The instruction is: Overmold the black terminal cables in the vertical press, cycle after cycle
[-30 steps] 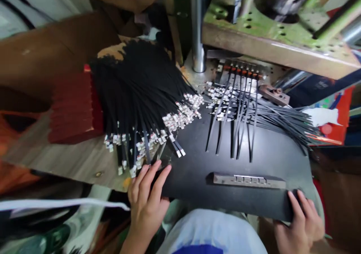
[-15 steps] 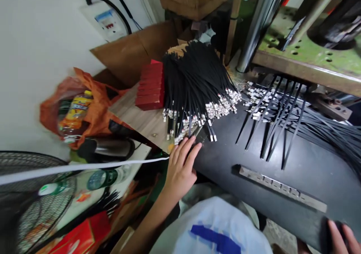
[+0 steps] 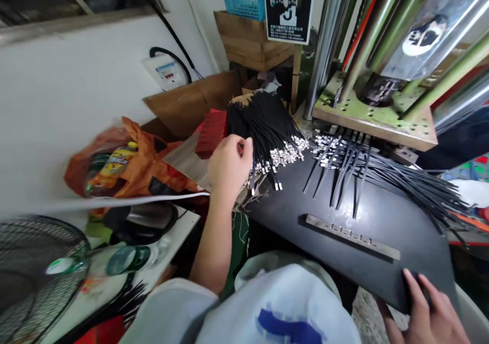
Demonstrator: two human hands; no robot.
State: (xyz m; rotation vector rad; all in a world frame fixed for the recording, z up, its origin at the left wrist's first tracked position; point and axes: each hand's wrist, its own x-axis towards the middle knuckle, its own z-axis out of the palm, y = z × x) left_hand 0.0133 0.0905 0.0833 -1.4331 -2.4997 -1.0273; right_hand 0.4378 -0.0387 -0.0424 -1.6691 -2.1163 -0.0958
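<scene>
My left hand (image 3: 230,165) is closed, thumb against curled index finger, in front of a thick pile of black cables (image 3: 263,117) with pale metal-looking ends. What it holds, if anything, is hidden. Right behind it stands a stack of red blocks (image 3: 211,134). At the front edge of the black tabletop (image 3: 296,197), my right hand (image 3: 426,306) rests with its fingers apart, holding nothing visible. Between the hands lies a slotted metal bar (image 3: 351,237). More black cables (image 3: 397,173) spread under the press, several laid crosswise on top.
A green press (image 3: 376,114) with steel columns rises at the back right. On the left are an orange bag (image 3: 133,173) with a bottle, a fan guard (image 3: 42,272) and a low shelf (image 3: 179,237). A white cord (image 3: 153,200) stretches toward my left forearm.
My left hand has risen to the cable pile and gone from spread fingers to a closed hand. The view has tilted up and shifted right; more of my right hand shows.
</scene>
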